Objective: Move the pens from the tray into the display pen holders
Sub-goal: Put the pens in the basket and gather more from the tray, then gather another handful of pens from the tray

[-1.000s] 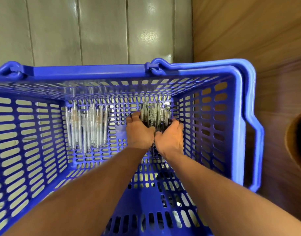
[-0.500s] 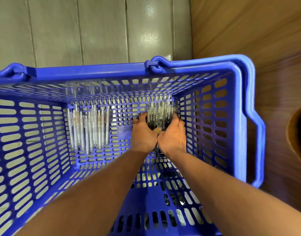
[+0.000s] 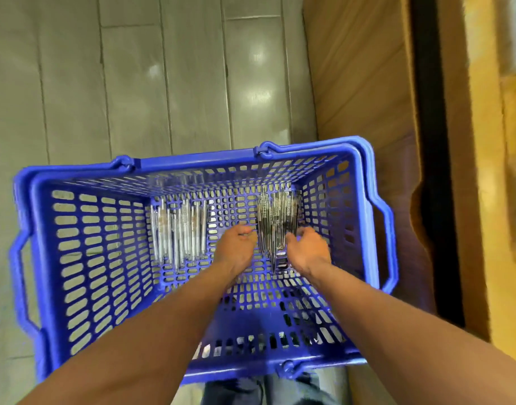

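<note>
A bundle of dark pens (image 3: 277, 226) is flanked in the blue basket (image 3: 84, 258) by left hand (image 3: 236, 249) and right hand (image 3: 307, 249), fingers curled; actual grip cannot be told. Clear pens (image 3: 177, 232) are laid at left.

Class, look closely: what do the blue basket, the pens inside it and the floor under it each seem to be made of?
Blue basket: moulded plastic, slightly glossy; uniform colour and slotted walls suggest it. Left group of pens: apparently clear plastic barrels, since the blue shows through; the right bundle looks similar but darker inside. Floor: grey glossy tiles or planks, judging by seams and light reflections.
</note>
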